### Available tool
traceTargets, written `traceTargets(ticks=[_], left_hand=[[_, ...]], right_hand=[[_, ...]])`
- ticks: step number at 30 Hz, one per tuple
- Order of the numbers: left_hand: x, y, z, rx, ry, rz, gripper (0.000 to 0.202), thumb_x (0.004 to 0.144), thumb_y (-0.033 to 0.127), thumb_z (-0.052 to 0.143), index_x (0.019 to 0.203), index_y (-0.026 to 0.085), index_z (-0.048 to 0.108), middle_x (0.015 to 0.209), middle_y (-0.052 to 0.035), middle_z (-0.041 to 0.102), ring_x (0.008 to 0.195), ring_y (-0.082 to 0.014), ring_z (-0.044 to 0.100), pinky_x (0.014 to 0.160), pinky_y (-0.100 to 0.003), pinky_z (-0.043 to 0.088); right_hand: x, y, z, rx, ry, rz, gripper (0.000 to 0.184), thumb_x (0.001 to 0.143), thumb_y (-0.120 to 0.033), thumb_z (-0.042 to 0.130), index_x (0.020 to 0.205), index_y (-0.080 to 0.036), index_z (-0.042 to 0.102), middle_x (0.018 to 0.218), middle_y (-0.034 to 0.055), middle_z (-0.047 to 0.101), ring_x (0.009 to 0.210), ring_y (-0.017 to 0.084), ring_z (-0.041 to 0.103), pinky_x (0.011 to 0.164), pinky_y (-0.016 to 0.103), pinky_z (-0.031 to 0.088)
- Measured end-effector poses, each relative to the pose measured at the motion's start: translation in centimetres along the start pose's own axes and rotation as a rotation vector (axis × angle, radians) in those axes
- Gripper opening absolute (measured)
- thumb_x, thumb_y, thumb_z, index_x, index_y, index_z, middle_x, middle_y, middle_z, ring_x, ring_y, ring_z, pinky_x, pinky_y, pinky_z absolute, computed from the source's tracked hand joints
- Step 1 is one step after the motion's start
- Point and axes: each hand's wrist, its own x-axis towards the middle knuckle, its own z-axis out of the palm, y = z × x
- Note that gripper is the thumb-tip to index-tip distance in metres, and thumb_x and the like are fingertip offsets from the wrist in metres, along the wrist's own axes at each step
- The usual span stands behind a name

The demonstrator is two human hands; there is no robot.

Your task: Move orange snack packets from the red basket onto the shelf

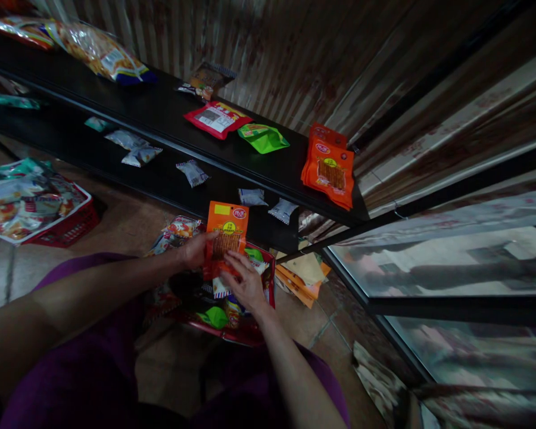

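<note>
In the head view, the left hand (196, 250) pinches an orange snack packet (228, 227) by its left edge, thumb lying on the printed front; the right hand (246, 282) has its fingers against the packet's lower front, though I cannot tell whether that grip is pressed together behind it; the packet is tilted slightly, just before the lower shelf's front edge toward the right end, above a red basket (273, 281) of mixed snacks; on the upper shelf (161, 113), a stack of orange packets (333, 170) of like design lies by the right end; along the back edge to its left are a green packet (264, 138), a red packet (209, 119) touching it, a brown packet (208, 80) and, well apart toward the left, a large blue-ended bag (105, 53); small pale wrapped packets, one of them a white-blue sachet (192, 173), lie spaced along the lower shelf (223, 187); a white-rimmed red basket (74, 223), heaped with packets, stands on the floor (120, 226) before that shelf's left part.
</note>
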Motion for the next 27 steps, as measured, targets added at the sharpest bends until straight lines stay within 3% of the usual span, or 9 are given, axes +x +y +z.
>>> traceTargets(ticks=[3, 6, 10, 14, 17, 22, 27], left_hand=[[-0.3, -0.1, -0.3, 0.017, -0.024, -0.028, 0.033, 0.094, 0.025, 0.044, 0.114, 0.007, 0.062, 0.092, -0.0148, 0.074, 0.08, -0.0222, 0.07, 0.078, -0.033, 0.054], [-0.5, -0.3, -0.2, 0.028, -0.01, -0.09, 0.033, 0.092, 0.027, 0.048, 0.115, 0.008, 0.062, 0.092, -0.0144, 0.074, 0.08, -0.0232, 0.071, 0.077, -0.035, 0.054], [-1.0, -0.6, 0.5, 0.049, -0.043, -0.15, 0.033, 0.091, 0.029, 0.051, 0.114, 0.009, 0.063, 0.092, -0.0139, 0.074, 0.085, -0.0239, 0.071, 0.08, -0.035, 0.054], [-1.2, -1.0, 0.8, 0.096, -0.079, -0.153, 0.027, 0.087, 0.026, 0.059, 0.107, 0.009, 0.066, 0.093, -0.0146, 0.074, 0.086, -0.0243, 0.071, 0.079, -0.034, 0.054], [-1.0, -0.9, 0.7, 0.131, -0.087, -0.089, 0.027, 0.079, 0.022, 0.068, 0.103, 0.009, 0.068, 0.094, -0.0148, 0.074, 0.084, -0.0248, 0.071, 0.078, -0.034, 0.054], [-0.7, 0.5, 0.8, 0.145, -0.047, 0.14, 0.025, 0.075, 0.01, 0.067, 0.101, 0.011, 0.068, 0.093, -0.0121, 0.074, 0.082, -0.0225, 0.071, 0.076, -0.034, 0.056], [-0.4, 0.9, 1.0, 0.129, -0.009, 0.215, 0.022, 0.074, 0.003, 0.064, 0.094, 0.009, 0.069, 0.092, -0.012, 0.074, 0.082, -0.0212, 0.07, 0.076, -0.031, 0.056]], right_hand=[[0.5, 0.9, -0.7, 0.063, 0.263, 0.158, 0.03, 0.092, -0.039, 0.05, 0.111, -0.023, 0.068, 0.109, 0.0082, 0.069, 0.104, 0.021, 0.063, 0.094, 0.039, 0.049], [1.1, 1.8, -1.2, 0.183, 0.457, 0.388, 0.035, 0.086, -0.046, 0.055, 0.107, -0.021, 0.068, 0.105, 0.0076, 0.069, 0.098, 0.021, 0.062, 0.09, 0.039, 0.05], [1.8, 1.9, -1.4, 0.705, 0.421, 0.613, 0.038, 0.076, -0.049, 0.067, 0.103, -0.022, 0.068, 0.102, 0.0037, 0.073, 0.089, 0.02, 0.067, 0.083, 0.035, 0.054], [2.0, 1.3, -1.5, 1.047, 0.424, 0.688, 0.027, 0.067, -0.041, 0.078, 0.086, -0.023, 0.069, 0.091, -0.0002, 0.076, 0.077, 0.017, 0.069, 0.074, 0.03, 0.057], [1.9, 1.2, -1.6, 1.106, 0.455, 0.727, 0.026, 0.063, -0.035, 0.081, 0.081, -0.023, 0.068, 0.087, -0.0002, 0.076, 0.073, 0.017, 0.07, 0.069, 0.029, 0.057], [1.8, 1.7, -1.5, 1.105, 0.442, 0.764, 0.029, 0.061, -0.035, 0.083, 0.081, -0.021, 0.068, 0.083, 0.0008, 0.077, 0.07, 0.018, 0.07, 0.066, 0.03, 0.058], [1.8, 2.0, -1.4, 1.125, 0.431, 0.781, 0.033, 0.058, -0.034, 0.085, 0.084, -0.021, 0.07, 0.087, 0.0005, 0.077, 0.073, 0.017, 0.071, 0.068, 0.028, 0.058]])
